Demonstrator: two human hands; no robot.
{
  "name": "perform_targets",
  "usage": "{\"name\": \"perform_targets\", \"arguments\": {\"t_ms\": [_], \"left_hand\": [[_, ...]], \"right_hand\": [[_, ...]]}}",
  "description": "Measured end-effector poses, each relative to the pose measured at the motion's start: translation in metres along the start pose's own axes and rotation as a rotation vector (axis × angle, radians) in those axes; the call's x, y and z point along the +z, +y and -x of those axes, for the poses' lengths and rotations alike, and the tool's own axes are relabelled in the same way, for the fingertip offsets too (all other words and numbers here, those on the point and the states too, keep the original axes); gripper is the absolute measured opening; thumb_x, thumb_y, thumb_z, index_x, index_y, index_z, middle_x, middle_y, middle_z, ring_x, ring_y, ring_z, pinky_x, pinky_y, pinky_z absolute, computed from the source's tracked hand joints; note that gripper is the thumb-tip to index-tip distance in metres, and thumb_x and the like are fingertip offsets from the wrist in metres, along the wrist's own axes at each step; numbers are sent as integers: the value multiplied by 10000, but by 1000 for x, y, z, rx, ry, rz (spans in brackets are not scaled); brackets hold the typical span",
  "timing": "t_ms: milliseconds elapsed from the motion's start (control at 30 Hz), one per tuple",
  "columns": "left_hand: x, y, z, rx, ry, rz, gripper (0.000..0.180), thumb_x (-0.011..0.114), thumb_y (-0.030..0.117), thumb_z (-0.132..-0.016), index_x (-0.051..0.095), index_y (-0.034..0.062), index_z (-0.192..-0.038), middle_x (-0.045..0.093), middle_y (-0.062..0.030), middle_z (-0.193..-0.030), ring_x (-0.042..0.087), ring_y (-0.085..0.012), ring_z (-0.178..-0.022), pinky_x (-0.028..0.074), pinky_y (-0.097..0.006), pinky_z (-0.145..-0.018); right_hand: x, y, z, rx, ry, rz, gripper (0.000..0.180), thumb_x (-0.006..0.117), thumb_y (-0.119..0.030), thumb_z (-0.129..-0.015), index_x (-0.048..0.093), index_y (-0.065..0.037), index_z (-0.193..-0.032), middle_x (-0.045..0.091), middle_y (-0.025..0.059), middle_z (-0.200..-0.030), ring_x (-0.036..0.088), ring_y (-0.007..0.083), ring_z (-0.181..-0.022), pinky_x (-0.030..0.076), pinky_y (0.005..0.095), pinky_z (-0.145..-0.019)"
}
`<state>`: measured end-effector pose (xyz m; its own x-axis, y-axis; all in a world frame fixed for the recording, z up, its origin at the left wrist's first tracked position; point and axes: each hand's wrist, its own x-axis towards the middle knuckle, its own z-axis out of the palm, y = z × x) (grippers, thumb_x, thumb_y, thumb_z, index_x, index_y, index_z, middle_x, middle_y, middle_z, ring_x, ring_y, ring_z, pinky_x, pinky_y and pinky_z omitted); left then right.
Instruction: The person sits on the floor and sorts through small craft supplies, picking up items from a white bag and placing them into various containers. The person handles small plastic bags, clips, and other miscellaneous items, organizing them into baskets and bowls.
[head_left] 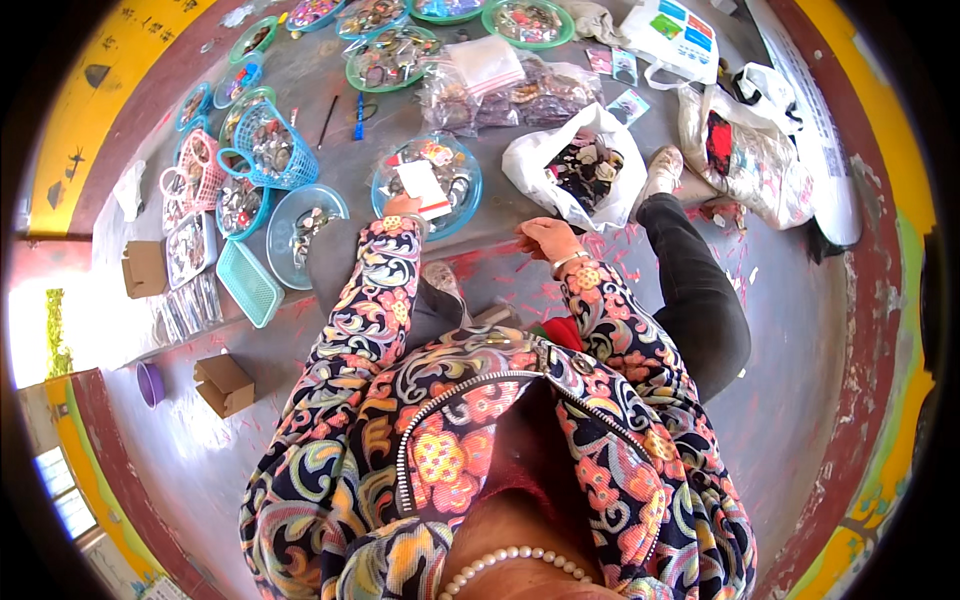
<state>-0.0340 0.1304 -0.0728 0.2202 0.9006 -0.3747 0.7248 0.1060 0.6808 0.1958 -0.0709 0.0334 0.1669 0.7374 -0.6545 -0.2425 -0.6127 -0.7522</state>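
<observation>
My left hand is closed on the near edge of a small white packet with a red strip, over a blue round basket. Small mixed items, too small to name, lie in that basket. My right hand hovers to the right of the basket, its fingers loosely bent and apart, with nothing visible in them. Just beyond it stands a white plastic bag, its mouth spread wide around dark and pale small pieces.
Several baskets of small goods stand at the left and back, among them a blue handled basket and a green tray. Clear bags of goods lie behind. A stuffed white bag is at right, cardboard boxes at left.
</observation>
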Motion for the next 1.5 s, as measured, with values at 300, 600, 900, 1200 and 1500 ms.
{"name": "perform_targets", "arguments": {"t_ms": [300,600,900,1200,1500], "left_hand": [[-6,21,27,-137,-108,812,198,557,113,-786,559,8,-953,592,-79,-729,558,-178,-546,428,-269,-458],[-11,68,66,160,-208,1284,230,526,-14,-789,499,-29,-1017,604,-128,-917,616,-215,-780,507,-328,-699],[4,92,161,18,-791,1305,364,495,21,-818,429,-19,-1173,551,-121,-1081,561,-226,-961,435,-381,-868],[11,96,168,-109,-879,1269,404,549,43,-801,425,38,-1185,537,-82,-1091,547,-199,-970,443,-374,-844],[27,81,158,-82,-777,1200,317,557,58,-805,494,45,-1116,577,-69,-1017,575,-177,-900,468,-352,-785]], "right_hand": [[-4,8,-9,-42,-23,-17,235,512,-249,-813,607,-46,-883,612,49,-714,560,116,-590,428,227,-521],[-7,0,-5,-119,49,-64,264,532,-279,-806,613,-38,-880,608,42,-699,559,116,-584,427,235,-510],[16,-27,15,-401,52,-137,343,625,-338,-775,594,-28,-918,585,-15,-778,519,61,-648,406,219,-553],[27,-7,5,-415,116,-152,193,658,-170,-764,618,6,-833,574,-26,-679,459,27,-574,371,175,-508],[30,-12,13,-516,398,404,147,655,-159,-706,582,-38,-746,586,66,-647,542,167,-553,426,275,-534]]}}
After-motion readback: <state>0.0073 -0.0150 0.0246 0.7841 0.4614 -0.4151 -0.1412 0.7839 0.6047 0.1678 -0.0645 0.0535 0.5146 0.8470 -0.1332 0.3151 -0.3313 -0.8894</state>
